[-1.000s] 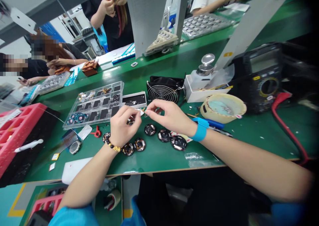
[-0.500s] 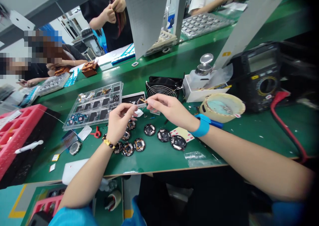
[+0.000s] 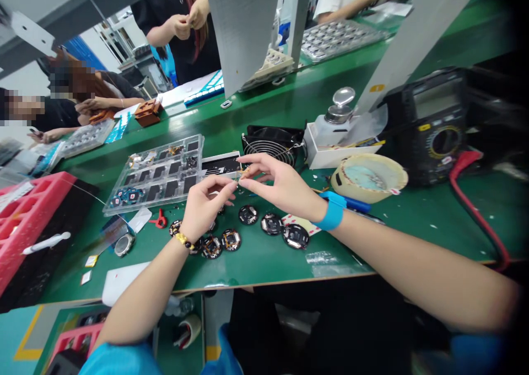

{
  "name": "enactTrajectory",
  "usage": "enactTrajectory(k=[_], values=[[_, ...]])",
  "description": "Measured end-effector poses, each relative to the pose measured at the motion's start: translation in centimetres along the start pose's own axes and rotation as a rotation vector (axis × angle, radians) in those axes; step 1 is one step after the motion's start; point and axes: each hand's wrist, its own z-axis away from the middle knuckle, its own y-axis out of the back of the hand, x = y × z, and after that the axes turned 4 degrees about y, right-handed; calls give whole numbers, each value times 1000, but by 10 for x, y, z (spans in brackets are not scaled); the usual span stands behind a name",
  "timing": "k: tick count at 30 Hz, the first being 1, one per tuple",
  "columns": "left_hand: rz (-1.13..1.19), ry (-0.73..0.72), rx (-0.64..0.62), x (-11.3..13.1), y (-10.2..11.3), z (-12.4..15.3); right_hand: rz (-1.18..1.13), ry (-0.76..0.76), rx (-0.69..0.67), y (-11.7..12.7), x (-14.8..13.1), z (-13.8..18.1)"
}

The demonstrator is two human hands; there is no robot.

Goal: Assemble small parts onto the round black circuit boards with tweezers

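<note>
My left hand and my right hand meet fingertip to fingertip above the green bench. Both pinch a tiny part, too small to name, held between them. My right wrist wears a blue band; my left wrist wears a bead bracelet. Just below my hands lie several round black circuit modules in a loose row. A clear compartment tray with dark parts sits to the left of my hands.
A small black fan, a white box holding a metal-capped dispenser, a round cream dish, a multimeter with a red lead. Red tray at left. Other people work across the bench.
My right hand dipped back toward my left after lifting slightly; the fingertips of both hands have come together on the tiny part. The modules stay put.
</note>
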Motion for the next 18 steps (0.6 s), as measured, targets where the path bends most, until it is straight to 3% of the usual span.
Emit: enactTrajectory(k=[18], values=[[-20,-16,-50,-2,0,1,-33,2,61,1,3,-1]])
